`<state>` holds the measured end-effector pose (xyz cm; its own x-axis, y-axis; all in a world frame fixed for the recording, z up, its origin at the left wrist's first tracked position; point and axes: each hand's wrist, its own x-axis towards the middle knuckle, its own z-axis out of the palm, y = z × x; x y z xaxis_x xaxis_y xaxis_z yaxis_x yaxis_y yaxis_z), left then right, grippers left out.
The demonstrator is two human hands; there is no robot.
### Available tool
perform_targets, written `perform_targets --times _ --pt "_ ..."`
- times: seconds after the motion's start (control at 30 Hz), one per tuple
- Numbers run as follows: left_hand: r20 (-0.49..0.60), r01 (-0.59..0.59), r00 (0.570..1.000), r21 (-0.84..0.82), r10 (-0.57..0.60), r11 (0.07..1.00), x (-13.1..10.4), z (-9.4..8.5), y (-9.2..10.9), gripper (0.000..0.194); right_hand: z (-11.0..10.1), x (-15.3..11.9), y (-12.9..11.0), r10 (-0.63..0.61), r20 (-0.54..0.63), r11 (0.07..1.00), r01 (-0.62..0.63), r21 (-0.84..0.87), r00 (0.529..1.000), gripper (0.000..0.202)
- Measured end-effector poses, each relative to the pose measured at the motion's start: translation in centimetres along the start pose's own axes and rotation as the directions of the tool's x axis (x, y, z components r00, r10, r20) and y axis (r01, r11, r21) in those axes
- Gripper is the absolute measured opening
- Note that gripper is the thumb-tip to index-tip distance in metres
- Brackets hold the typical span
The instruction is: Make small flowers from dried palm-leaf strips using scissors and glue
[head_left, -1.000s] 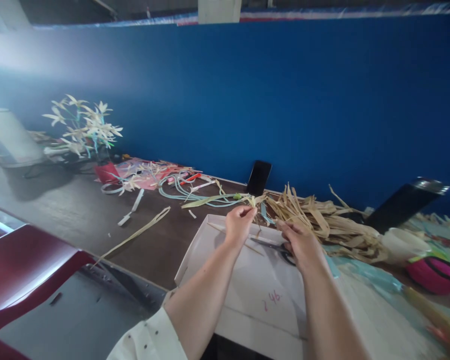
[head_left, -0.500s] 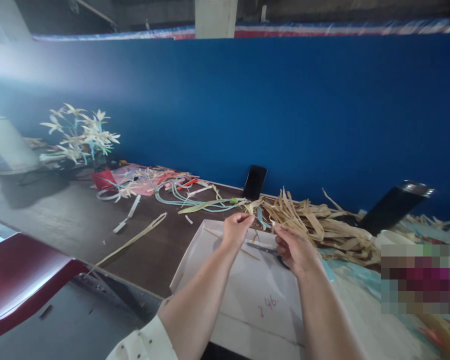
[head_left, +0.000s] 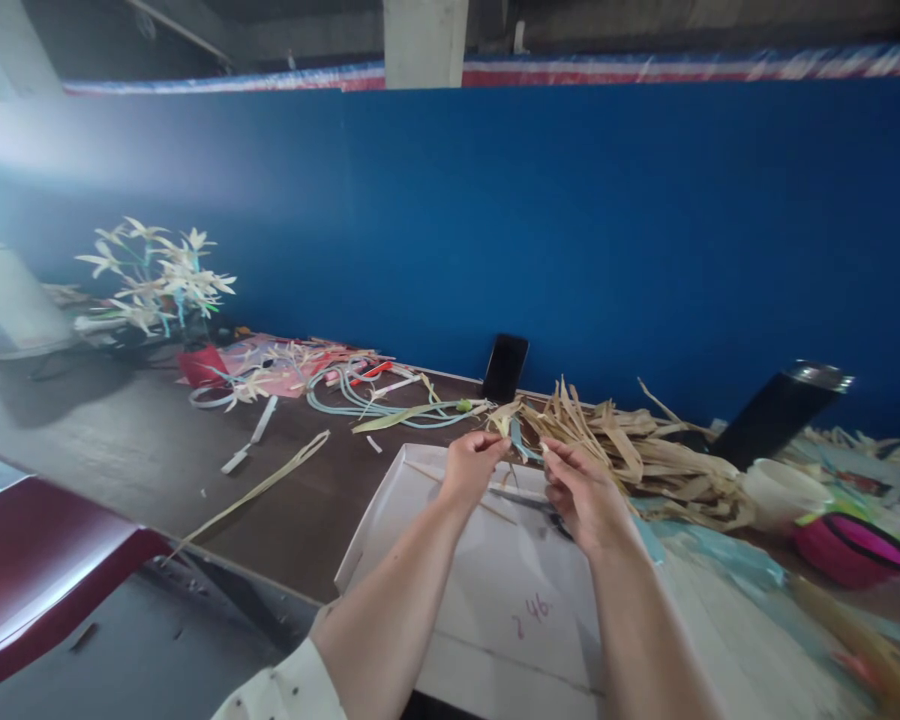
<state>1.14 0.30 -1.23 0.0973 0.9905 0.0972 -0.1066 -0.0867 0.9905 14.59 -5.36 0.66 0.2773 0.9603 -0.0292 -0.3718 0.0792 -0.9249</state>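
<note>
Both hands are raised over the far part of a shallow white box lid (head_left: 495, 620) that has red handwriting on it. My left hand (head_left: 474, 468) is closed in a pinch, thumb against fingers, and what it holds is too small to make out. A pale yellowish piece of husk (head_left: 501, 418) shows just behind its fingertips. Slightly apart to the right, my right hand (head_left: 581, 492) pinches a small whitish piece (head_left: 545, 447). Between and below the hands, dark scissors (head_left: 521, 496) lie in the lid, partly hidden by my right hand. A thin stick (head_left: 424, 471) lies beside them.
Dried husks (head_left: 645, 455) are heaped behind my right hand. A black phone (head_left: 505, 366) leans on the blue partition (head_left: 570, 220). Farther right are a dark flask (head_left: 780, 415), a white bowl (head_left: 784, 492) and a pink pouch (head_left: 855, 550). Husk flowers (head_left: 169, 275) stand left.
The view has shifted slightly. Both hands stay pinched over the lid, almost in the same place, with the right hand's fingers slightly turned.
</note>
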Motion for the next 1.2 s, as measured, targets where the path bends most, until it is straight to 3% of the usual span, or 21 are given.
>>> perform_targets --times 0.33,0.7,1.0,1.2 --pt "0.166 -0.04 0.985 0.006 0.038 0.999 -0.31 0.23 -0.04 0.033 0.31 -0.15 0.08 -0.095 0.017 0.994 0.095 -0.054 0.995 0.037" --pt "0.157 -0.027 0.987 -0.005 0.028 1.0 -0.42 0.32 0.16 0.034 0.6 -0.3 0.05 -0.127 0.077 0.99 0.122 0.074 0.989 0.027" --pt "0.164 -0.039 0.986 0.002 0.038 0.999 -0.47 0.43 0.31 0.035 0.17 -0.07 0.12 -0.019 -0.112 0.999 0.013 -0.052 0.994 0.033" --pt "0.191 -0.056 0.98 -0.003 0.056 0.998 -0.68 0.42 0.44 0.036 0.27 -0.09 0.03 -0.006 -0.178 1.0 0.002 -0.027 0.984 0.035"
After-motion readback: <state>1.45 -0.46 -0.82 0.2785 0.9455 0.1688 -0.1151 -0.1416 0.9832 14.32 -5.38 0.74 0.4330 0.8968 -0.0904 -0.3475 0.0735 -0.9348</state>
